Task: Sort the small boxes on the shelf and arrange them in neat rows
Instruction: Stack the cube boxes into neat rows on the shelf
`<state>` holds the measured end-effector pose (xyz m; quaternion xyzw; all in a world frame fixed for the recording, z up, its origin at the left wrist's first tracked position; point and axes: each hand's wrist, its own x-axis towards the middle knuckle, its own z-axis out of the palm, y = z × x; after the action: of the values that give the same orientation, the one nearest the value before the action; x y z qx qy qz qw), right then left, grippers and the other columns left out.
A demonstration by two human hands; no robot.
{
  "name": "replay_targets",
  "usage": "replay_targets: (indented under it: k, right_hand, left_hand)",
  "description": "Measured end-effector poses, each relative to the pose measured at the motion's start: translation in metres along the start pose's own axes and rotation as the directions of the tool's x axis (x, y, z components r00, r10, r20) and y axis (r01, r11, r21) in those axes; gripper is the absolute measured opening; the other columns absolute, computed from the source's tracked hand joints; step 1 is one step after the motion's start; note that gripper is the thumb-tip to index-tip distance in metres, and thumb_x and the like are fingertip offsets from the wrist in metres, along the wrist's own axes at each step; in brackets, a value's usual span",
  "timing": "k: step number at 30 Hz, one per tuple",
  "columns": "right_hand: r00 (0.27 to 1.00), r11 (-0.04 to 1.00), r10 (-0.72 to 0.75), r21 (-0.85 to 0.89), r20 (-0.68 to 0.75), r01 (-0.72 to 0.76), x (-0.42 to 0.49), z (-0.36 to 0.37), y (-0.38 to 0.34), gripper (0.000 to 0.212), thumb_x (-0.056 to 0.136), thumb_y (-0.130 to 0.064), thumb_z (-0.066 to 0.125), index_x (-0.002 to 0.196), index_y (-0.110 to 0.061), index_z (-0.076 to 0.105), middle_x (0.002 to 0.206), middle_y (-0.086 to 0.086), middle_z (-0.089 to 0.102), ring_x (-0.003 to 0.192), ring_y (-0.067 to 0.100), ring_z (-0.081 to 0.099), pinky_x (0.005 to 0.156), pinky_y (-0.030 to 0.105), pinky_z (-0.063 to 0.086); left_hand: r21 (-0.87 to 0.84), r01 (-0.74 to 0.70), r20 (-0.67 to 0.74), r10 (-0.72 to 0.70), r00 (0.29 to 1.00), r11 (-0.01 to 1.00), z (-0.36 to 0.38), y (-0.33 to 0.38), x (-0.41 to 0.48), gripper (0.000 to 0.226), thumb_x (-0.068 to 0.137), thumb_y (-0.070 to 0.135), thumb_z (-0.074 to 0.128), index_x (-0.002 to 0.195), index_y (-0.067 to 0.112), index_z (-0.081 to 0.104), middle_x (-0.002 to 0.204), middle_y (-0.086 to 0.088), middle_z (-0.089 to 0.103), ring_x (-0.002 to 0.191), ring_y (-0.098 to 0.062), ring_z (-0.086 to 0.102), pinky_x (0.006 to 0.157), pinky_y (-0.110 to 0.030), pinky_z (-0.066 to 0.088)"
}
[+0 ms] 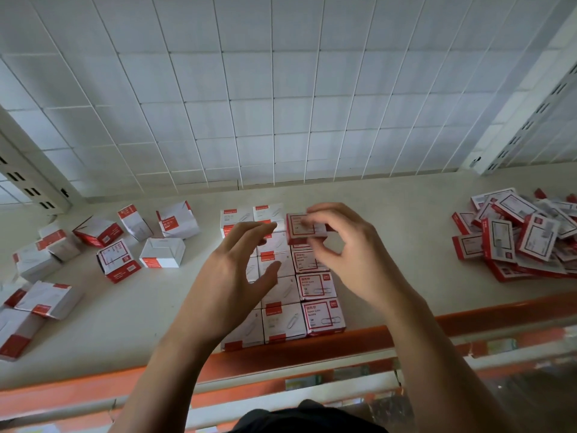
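Small box (304,228) held over the neat rows (281,320)
R hand (349,251) fingers pinch it at back of rows on shelf (125,314); L hand (231,276) fingers spread, gripping nothing; loose boxes (118,260) both sides

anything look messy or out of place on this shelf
Yes. The loose boxes on the left lie tipped at all angles, and the flat boxes on the right are a jumbled heap. Only the middle rows are neat, where the right hand holds a box.
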<state>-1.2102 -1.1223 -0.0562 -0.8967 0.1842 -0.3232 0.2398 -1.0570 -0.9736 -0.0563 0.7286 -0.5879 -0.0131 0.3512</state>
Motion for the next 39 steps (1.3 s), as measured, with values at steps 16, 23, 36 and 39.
replay_targets:
  k: [16,23,36,39]
  right_hand:
    - [0.991,0.992,0.124,-0.04,0.047,-0.122,0.034,0.023,0.033,0.021,0.09,-0.006,0.066,0.111,-0.011,0.066,0.123,0.0,0.06,0.104,0.003,0.055,0.087,-0.002,0.037]
    - [0.993,0.994,0.106,-0.013,0.06,-0.105,0.035,0.02,0.032,0.025,0.089,-0.003,0.066,0.113,-0.007,0.068,0.123,0.002,0.06,0.104,0.004,0.056,0.089,0.002,0.04]
    - [0.981,0.985,0.175,-0.016,0.083,-0.174,0.032,0.024,0.028,0.027,0.09,-0.008,0.067,0.117,-0.012,0.067,0.129,-0.001,0.057,0.115,0.006,0.054,0.095,0.001,0.034]
    - [0.974,0.981,0.194,-0.053,0.121,-0.189,0.031,0.02,0.023,0.032,0.091,-0.014,0.067,0.123,-0.014,0.064,0.139,0.001,0.052,0.129,0.016,0.049,0.105,0.012,0.032]
  left_hand:
    - [0.139,-0.011,0.01,0.01,1.0,0.99,0.005,-0.019,0.017,0.042,0.086,0.026,0.069,0.126,0.017,0.06,0.125,0.002,0.058,0.106,-0.015,0.059,0.084,-0.018,0.044]
    - [0.285,0.002,0.088,-0.028,0.996,0.959,0.009,-0.025,0.021,0.052,0.086,0.031,0.067,0.135,0.022,0.053,0.141,0.001,0.05,0.128,-0.024,0.048,0.099,-0.038,0.042]
    - [0.316,-0.013,0.155,-0.038,0.987,0.949,0.009,-0.025,0.023,0.05,0.089,0.029,0.063,0.137,0.022,0.052,0.146,0.003,0.045,0.133,-0.022,0.044,0.106,-0.035,0.03]
    - [0.276,0.011,0.129,-0.048,0.99,0.961,0.005,-0.023,0.019,0.046,0.09,0.03,0.062,0.135,0.023,0.054,0.145,0.004,0.047,0.131,-0.02,0.046,0.106,-0.036,0.035]
